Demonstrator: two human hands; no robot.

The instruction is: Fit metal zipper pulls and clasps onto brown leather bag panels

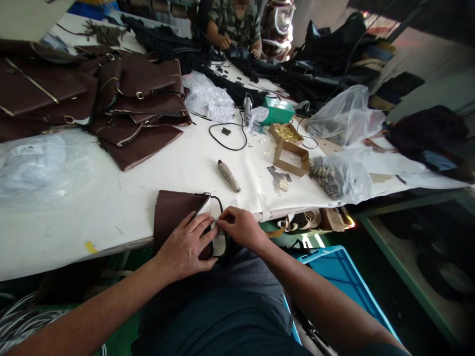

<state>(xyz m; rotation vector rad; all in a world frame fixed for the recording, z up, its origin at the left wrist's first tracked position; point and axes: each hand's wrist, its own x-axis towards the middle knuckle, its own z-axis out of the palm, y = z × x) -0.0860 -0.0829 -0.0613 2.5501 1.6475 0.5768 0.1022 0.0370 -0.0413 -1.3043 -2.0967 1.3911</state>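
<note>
A brown leather piece (168, 212) with a zigzag-cut left edge and a pale, dark-edged part lies at the table's front edge. My left hand (187, 242) presses on it with fingers spread, the thumb below at its lower edge. From the right, my right hand (239, 226) meets the pale part with thumb and forefinger pinched; what is between those fingertips is too small to make out. Just beyond the hands lies a wrapped, stick-like tool (229, 176).
Brown leather bags (146, 89) are piled at the back left. Small cardboard boxes (291, 158), one with gold-coloured pieces, and plastic bags (341, 175) stand right. Across the table (74, 212) sits another person (237, 27). A blue crate (334, 262) is below right.
</note>
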